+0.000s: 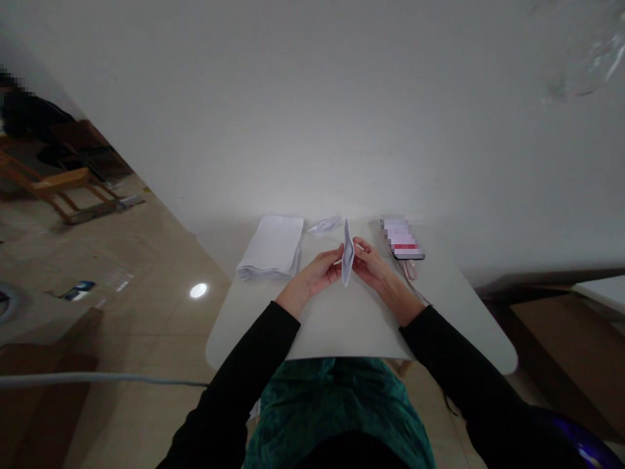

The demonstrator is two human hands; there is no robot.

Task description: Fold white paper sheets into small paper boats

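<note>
A small piece of folded white paper [347,255] stands upright between my hands, above the middle of the white table [336,332]. My left hand [322,270] grips it from the left side, fingers closed at its edge. On the other side, my right hand [370,264] pinches it with thumb and fingers. Some of the fingertips are hidden behind the paper. Just behind my left hand lies another folded white paper piece [325,225]. A stack of white paper sheets [271,244] rests at the table's left.
A phone [404,244] with a pinkish strap [409,269] lies at the back right of the table. The table's far edge meets a white wall [312,117]. To the right is a cardboard box [571,345]; a wooden chair [63,179] stands far left, near another person.
</note>
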